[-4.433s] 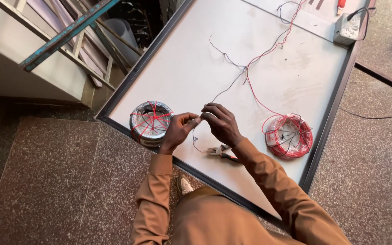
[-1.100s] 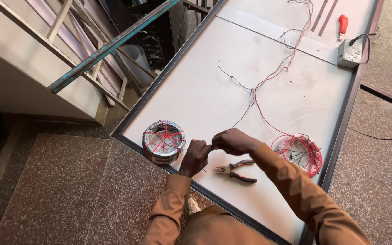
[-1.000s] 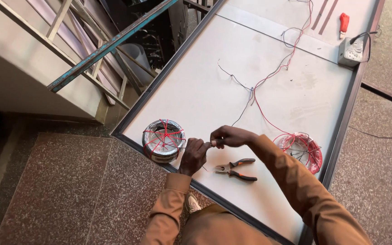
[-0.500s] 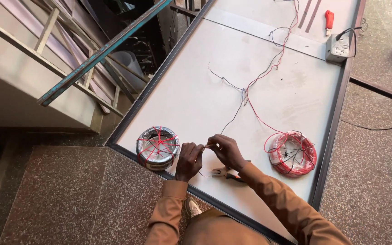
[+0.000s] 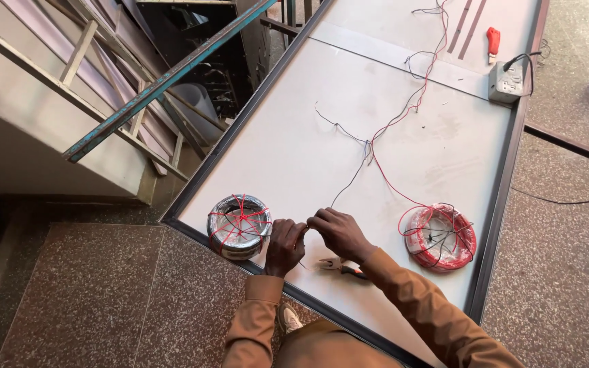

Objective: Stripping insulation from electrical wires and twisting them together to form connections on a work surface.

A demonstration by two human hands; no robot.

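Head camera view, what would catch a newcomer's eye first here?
Two wire coils on the pale panel: a black coil tied with red string near its left corner and a red coil near its right edge. Between them, the left hand and right hand meet over a thin wire end, with pliers lying just under the right wrist.

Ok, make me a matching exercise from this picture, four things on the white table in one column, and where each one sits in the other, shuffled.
Things:
1. black wire coil
2. red wire coil
3. pliers
4. socket box

Places:
A. far right edge of the table
B. just outside the left hand
C. partly hidden under the right hand
D. near right side, past the right sleeve

Pairs: 1-B, 2-D, 3-C, 4-A
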